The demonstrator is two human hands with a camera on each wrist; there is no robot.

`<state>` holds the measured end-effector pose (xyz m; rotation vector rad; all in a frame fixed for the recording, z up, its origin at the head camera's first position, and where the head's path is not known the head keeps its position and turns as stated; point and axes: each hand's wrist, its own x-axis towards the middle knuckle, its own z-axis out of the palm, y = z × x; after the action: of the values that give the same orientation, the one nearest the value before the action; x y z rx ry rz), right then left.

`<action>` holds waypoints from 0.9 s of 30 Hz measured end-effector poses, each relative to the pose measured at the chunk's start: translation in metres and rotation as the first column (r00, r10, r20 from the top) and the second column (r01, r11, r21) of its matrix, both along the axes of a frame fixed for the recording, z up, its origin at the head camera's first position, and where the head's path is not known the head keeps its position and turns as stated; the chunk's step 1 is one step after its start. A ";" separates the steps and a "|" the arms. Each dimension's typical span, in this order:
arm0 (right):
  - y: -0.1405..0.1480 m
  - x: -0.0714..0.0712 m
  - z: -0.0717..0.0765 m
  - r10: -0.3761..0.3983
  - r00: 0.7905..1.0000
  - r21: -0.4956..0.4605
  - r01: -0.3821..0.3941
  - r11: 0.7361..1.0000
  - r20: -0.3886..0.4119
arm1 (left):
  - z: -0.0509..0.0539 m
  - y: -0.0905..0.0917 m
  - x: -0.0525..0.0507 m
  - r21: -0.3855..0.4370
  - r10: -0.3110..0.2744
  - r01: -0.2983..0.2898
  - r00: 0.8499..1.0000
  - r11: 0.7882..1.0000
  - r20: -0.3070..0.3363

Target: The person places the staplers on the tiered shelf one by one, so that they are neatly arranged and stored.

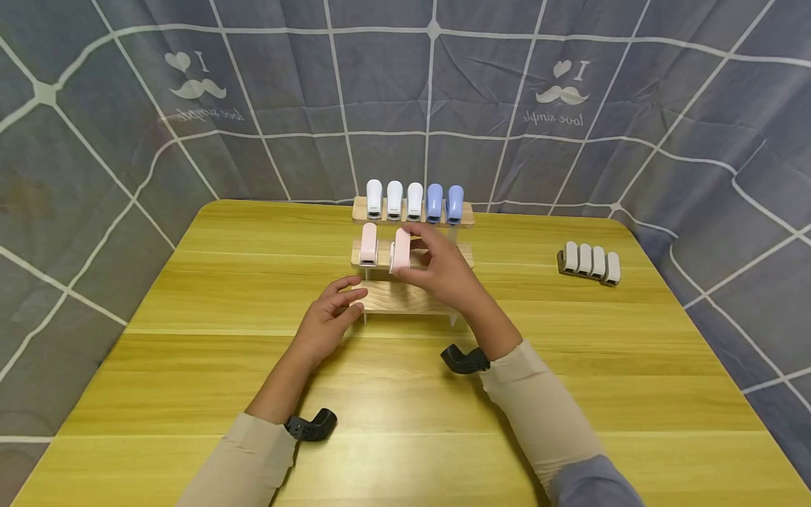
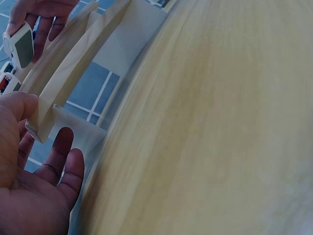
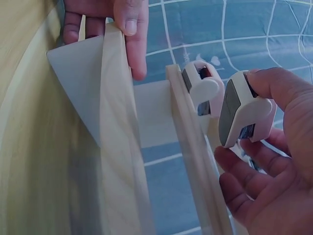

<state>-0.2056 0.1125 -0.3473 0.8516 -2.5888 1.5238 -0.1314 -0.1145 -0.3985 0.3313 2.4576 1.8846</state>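
My right hand (image 1: 441, 271) holds a pink mini stapler (image 1: 402, 250) between thumb and fingers at the middle shelf (image 1: 437, 255) of a wooden rack. In the right wrist view, the held stapler's grey base (image 3: 230, 110) faces the rack; I cannot tell whether it touches the shelf. Left of it, another pink stapler (image 1: 369, 244) stands on that shelf. My left hand (image 1: 324, 324) holds the left end of the lowest shelf (image 1: 405, 297), its thumb against the board and other fingers spread below. On the top shelf (image 1: 467, 213) stand white staplers (image 1: 394, 200) and blue staplers (image 1: 454, 204).
Several light grey staplers (image 1: 591, 262) stand in a row at the right of the wooden table (image 1: 405, 422). White side supports (image 3: 80, 81) carry the rack's boards. A grey checked curtain (image 1: 380, 84) hangs behind and beside the table.
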 end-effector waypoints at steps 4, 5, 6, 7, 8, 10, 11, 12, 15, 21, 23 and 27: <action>-0.006 -0.002 -0.003 0.002 1.000 0.012 -0.002 1.000 -0.023 | 0.005 0.001 0.003 -0.002 -0.004 0.004 1.000 1.000 0.001; -0.007 -0.002 -0.003 -0.001 1.000 0.021 0.002 1.000 -0.030 | 0.005 0.001 0.003 0.000 -0.006 0.006 1.000 1.000 -0.001; -0.008 -0.003 -0.004 -0.006 0.999 0.031 0.007 0.999 -0.037 | 0.005 0.001 0.003 0.000 -0.006 0.006 1.000 1.000 -0.002; -0.009 -0.003 -0.004 -0.011 0.999 0.039 0.013 0.999 -0.045 | 0.004 0.001 0.003 0.001 -0.006 0.006 1.000 1.000 -0.003; -0.010 -0.003 -0.004 -0.019 0.998 0.051 0.021 0.998 -0.053 | 0.004 0.001 0.002 0.001 -0.005 0.005 1.000 1.000 -0.002; -0.011 -0.004 -0.005 -0.033 0.998 0.070 0.037 0.997 -0.057 | 0.003 0.001 0.002 0.002 -0.004 0.004 1.000 1.000 -0.003; -0.012 -0.005 -0.005 -0.038 0.998 0.076 0.042 0.996 -0.058 | 0.002 0.000 0.002 0.001 -0.004 0.004 1.000 1.000 -0.004; -0.013 -0.005 -0.006 -0.041 0.997 0.080 0.045 0.996 -0.059 | 0.002 0.000 0.002 0.001 -0.004 0.004 1.000 1.000 -0.004; -0.014 -0.006 -0.008 -0.049 0.997 0.090 0.053 0.995 -0.052 | 0.002 0.000 0.002 0.003 -0.006 0.006 1.000 1.000 -0.007; -0.017 -0.006 -0.010 -0.065 0.996 0.094 0.070 0.993 -0.054 | 0.002 0.000 0.002 0.011 -0.006 0.006 1.000 1.000 -0.004; -0.017 -0.006 -0.010 -0.076 0.995 0.107 0.082 0.991 -0.056 | 0.002 0.000 0.002 0.011 -0.004 0.004 1.000 1.000 -0.002; -0.018 -0.005 -0.010 -0.091 0.994 0.127 0.097 0.987 -0.056 | 0.001 0.000 0.001 0.007 0.000 0.000 1.000 1.000 0.005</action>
<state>-0.2108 0.0947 -0.3577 0.7542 -2.6738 1.3063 -0.1301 -0.1146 -0.3974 0.3271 2.4481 1.8923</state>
